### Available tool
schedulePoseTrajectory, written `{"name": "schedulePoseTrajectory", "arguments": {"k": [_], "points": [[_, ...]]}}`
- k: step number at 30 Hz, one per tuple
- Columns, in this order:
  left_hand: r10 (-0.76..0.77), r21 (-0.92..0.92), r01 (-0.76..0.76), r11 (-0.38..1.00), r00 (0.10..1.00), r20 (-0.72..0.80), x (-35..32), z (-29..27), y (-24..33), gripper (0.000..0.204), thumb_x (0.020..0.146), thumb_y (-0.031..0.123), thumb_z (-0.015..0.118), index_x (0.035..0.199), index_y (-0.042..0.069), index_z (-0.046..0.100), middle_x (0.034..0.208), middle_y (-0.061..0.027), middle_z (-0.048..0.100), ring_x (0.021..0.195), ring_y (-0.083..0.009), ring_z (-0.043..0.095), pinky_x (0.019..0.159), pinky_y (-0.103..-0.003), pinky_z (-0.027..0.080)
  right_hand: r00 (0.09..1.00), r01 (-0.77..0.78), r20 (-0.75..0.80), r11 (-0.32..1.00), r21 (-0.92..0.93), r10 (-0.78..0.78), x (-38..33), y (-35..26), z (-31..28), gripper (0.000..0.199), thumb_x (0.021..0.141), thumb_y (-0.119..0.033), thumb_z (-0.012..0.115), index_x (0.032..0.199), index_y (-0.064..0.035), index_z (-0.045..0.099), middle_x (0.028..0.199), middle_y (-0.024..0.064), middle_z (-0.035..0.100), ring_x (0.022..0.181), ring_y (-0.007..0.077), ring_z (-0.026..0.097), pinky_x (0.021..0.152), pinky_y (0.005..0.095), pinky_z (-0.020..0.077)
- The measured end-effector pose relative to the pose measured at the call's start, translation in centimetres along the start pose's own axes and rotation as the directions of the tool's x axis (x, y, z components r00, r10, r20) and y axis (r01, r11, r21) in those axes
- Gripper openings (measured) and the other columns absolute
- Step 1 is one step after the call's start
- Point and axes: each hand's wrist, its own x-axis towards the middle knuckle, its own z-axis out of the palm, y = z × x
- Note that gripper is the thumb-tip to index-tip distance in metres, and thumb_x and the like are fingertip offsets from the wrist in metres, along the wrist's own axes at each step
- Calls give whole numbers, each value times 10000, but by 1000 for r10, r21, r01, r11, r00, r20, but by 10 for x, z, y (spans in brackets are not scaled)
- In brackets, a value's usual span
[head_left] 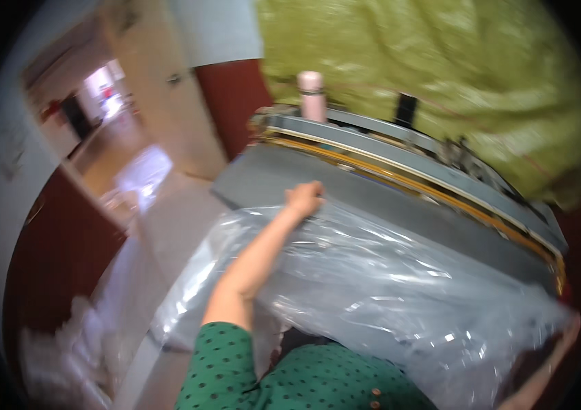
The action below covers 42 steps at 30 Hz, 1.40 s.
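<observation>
A large clear plastic bag (386, 287) lies spread over a grey machine table (270, 181). My left hand (304, 198) reaches forward, fingers closed on the bag's far left edge. My right hand (569, 326) is at the lower right rim of the view, gripping the bag's right corner, and the plastic partly hides it. Both my sleeves are green with dark dots (225, 362). A long sealing bar with an orange strip (413, 181) runs along the far side of the table, beyond the bag.
A pink bottle (311, 96) stands upright behind the sealing bar. A yellow-green cloth mass (454, 75) hangs above the machine. An open doorway (99, 116) is at the left, with white plastic heaps (72, 342) on the floor at the lower left.
</observation>
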Motion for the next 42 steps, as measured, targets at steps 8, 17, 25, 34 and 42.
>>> {"name": "schedulePoseTrajectory", "arguments": {"k": [8,17,25,34,42], "points": [[-36,24,36,999,999,-11,-8,-15,3,158,670,244,707,702,134,599,779,-35,628,810,-270,590,711,-399,418,649,-650,40,526,548,760,18,-30,42,340,871,-331,575,1117,-96,582,1062,23,606,885,105,565,679,257,456],[-273,-839,-237,490,872,-406,52,-60,39,56,833,111,519,803,64,526,694,4,482,643,-85,452,578,-238,385,856,-488,-214,597,-636,471,80,-21,121,295,836,-314,502,853,-64,658,861,154,651,776,293,631,666,372,490],[-58,-447,-222,866,845,-532,109,42,-69,110,844,101,504,761,48,457,660,3,408,622,-116,389,580,-258,371,858,-462,-270,886,-36,437,49,-104,240,144,863,-171,523,829,-37,566,725,163,587,683,327,556,626,384,437],[-164,-803,-281,526,893,-420,160,36,-92,135,866,108,576,781,82,474,710,59,419,629,-45,347,584,-185,306,828,-417,-186,803,426,528,83,-122,284,157,845,-160,582,766,-27,554,619,-7,526,554,76,481,520,242,405],[-146,-684,-273,677,860,-489,171,41,-93,150,866,137,577,784,93,460,690,57,393,619,-43,325,569,-184,286,755,-465,-368,839,284,543,85,-118,287,126,801,-123,602,827,-17,539,733,41,572,668,125,546,635,256,454]]}}
